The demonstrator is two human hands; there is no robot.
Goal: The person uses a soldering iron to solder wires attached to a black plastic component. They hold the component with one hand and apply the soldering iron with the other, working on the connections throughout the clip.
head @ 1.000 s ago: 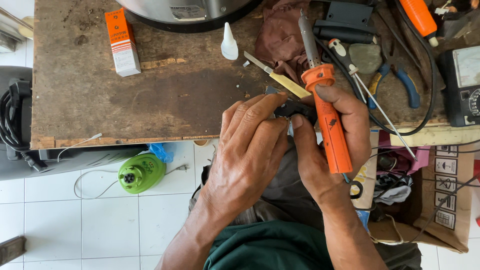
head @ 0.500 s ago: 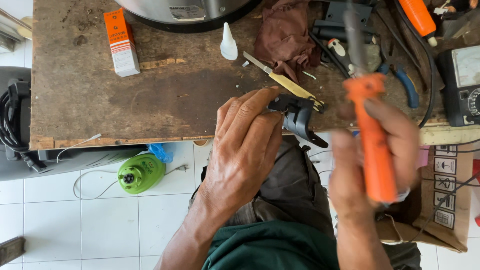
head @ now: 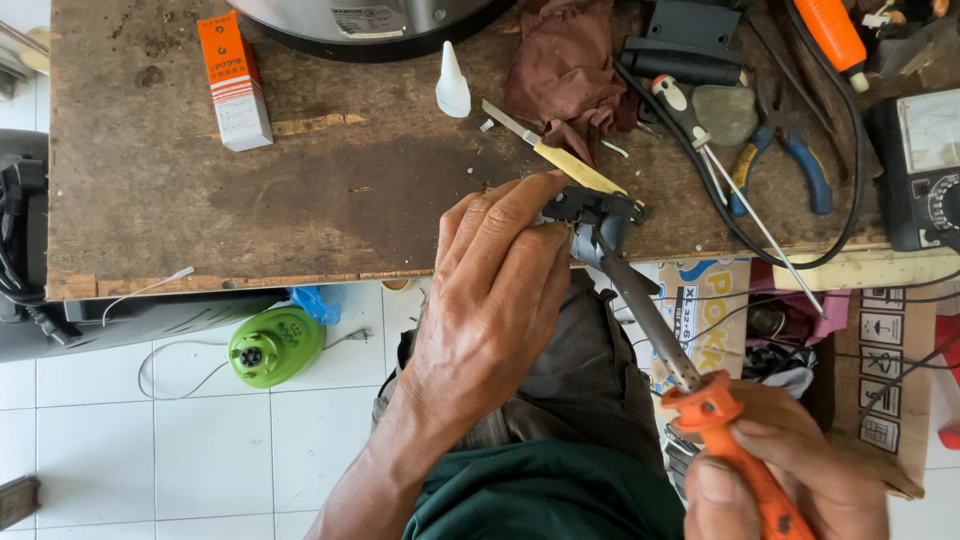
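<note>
1. Wooden, scarred and stained, the workbench (head: pixel 300 200) fills the upper frame; white floor tiles (head: pixel 150 450) lie below its near edge, with a round green device (head: pixel 275 345) resting on them.
2. Beyond the left fingertips lie a yellow-handled blade (head: pixel 560 160), a white conical nozzle cap (head: pixel 452 82) and a crumpled maroon rag (head: pixel 565 65). Well to the outer side of the left fingers stands an orange-and-white carton (head: pixel 233 80).
3. Past the right fingers, on the bench's far corner, lie blue-handled pliers (head: pixel 790 165), a slim screwdriver (head: pixel 740 190) and a black dial meter (head: pixel 925 170). A cardboard box (head: pixel 890 380) sits just beside the right hand.
4. Small, dark and angular, the black plastic part (head: pixel 590 210) lies at the bench's near edge, directly under the left fingertips.
5. Left hand (head: pixel 495 300): palm down, back toward the camera, fingers extended and close together, pressed onto the black plastic part to pin it.
6. Right hand (head: pixel 790 470): low in the frame, fingers curled tight around the orange handle of the soldering iron (head: pixel 650 320).
7. Grey and cylindrical, the iron's metal shaft slants away from the right fingers up to the black plastic part, its tip meeting the part just beside the left fingertips.
</note>
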